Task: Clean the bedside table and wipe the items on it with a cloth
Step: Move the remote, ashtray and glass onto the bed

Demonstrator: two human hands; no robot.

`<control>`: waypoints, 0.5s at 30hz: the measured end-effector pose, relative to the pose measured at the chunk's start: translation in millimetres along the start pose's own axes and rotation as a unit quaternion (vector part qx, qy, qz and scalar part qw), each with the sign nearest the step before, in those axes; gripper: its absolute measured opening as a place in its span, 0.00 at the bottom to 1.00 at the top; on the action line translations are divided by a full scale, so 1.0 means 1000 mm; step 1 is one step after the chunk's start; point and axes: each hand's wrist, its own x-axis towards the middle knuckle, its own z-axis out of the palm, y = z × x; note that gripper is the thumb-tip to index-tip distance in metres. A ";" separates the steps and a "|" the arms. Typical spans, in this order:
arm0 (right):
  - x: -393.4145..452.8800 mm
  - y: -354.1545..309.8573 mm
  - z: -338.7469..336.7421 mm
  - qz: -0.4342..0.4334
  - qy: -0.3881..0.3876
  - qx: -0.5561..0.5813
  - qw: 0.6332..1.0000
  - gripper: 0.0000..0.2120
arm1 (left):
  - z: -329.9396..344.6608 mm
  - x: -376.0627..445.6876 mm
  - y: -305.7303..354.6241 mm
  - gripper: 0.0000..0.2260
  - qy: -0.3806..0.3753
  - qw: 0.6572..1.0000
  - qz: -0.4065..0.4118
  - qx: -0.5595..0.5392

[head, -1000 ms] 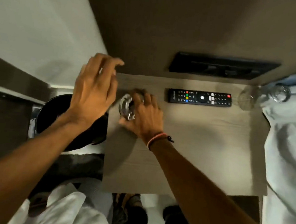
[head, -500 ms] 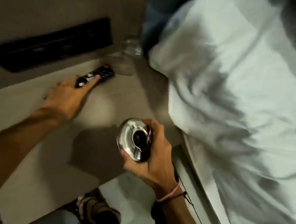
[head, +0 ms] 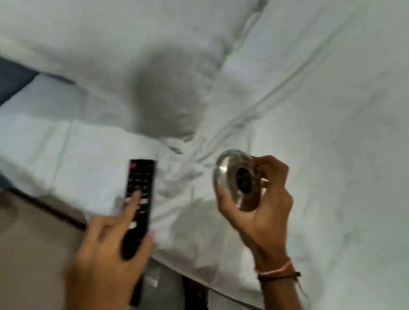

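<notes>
White bed and pillow behind. Left hand gripping black remote; right hand clasping shiny metal ashtray, both above sheets.

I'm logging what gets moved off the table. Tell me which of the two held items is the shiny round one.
The glass ashtray in the right hand: round and reflective with a dark centre. The left hand holds the remote, flat, black and long.
</notes>
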 end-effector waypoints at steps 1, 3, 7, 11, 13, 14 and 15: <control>0.012 0.023 -0.034 0.031 0.028 -0.039 0.998 0.30 | 0.017 0.007 0.039 0.27 -0.017 0.998 0.051 -0.028; 0.025 0.070 -0.089 0.082 0.067 -0.130 0.986 0.31 | 0.064 0.021 0.119 0.28 -0.092 0.985 0.140 -0.027; 0.020 0.146 -0.158 0.155 0.047 -0.252 0.954 0.35 | 0.158 0.037 0.203 0.28 -0.173 0.957 0.230 0.024; 0.003 0.177 -0.172 0.166 -0.039 -0.239 0.956 0.35 | 0.207 0.027 0.199 0.28 -0.203 0.933 0.280 0.096; 0.000 0.169 -0.165 0.128 -0.040 -0.256 0.957 0.38 | 0.196 0.025 0.178 0.29 -0.146 0.945 0.284 0.071; -0.001 0.158 -0.153 0.113 -0.026 -0.256 0.960 0.40 | 0.181 0.025 0.159 0.29 -0.102 0.956 0.272 0.050; -0.002 0.144 -0.145 0.107 -0.006 -0.247 0.963 0.40 | 0.166 0.026 0.142 0.28 -0.058 0.962 0.265 0.021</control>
